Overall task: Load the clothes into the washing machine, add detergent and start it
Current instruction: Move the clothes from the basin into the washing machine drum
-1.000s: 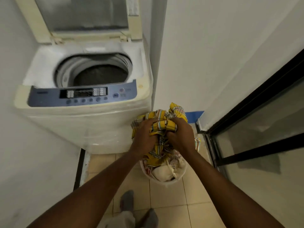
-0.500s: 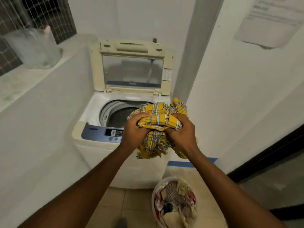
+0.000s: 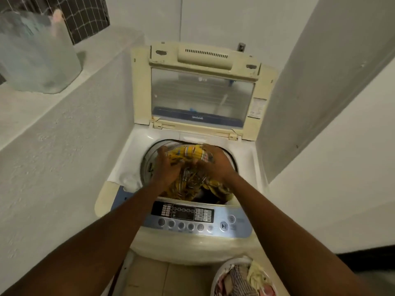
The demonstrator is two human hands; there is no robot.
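A top-loading washing machine [image 3: 245, 167] stands in front of me with its lid [image 3: 201, 92] raised upright. A yellow plaid cloth [image 3: 192, 180] is bunched in the round drum opening. My left hand [image 3: 166, 165] grips the cloth's left side and my right hand [image 3: 215, 163] grips its right side, both inside the drum mouth. The blue control panel [image 3: 192, 218] with several buttons runs along the machine's front edge. A white laundry basket [image 3: 241, 278] with more clothes stands on the floor at the lower right.
A low white wall [image 3: 64, 135] hugs the machine's left side, and a translucent plastic container [image 3: 36, 54] sits on its ledge. A white wall [image 3: 320, 103] closes in on the right. Tiled floor [image 3: 162, 280] shows below the machine.
Both hands lifted the yellow plaid cloth out of the basket, carried it up and forward, and lowered it into the drum opening. My view rose from the floor to the machine's top.
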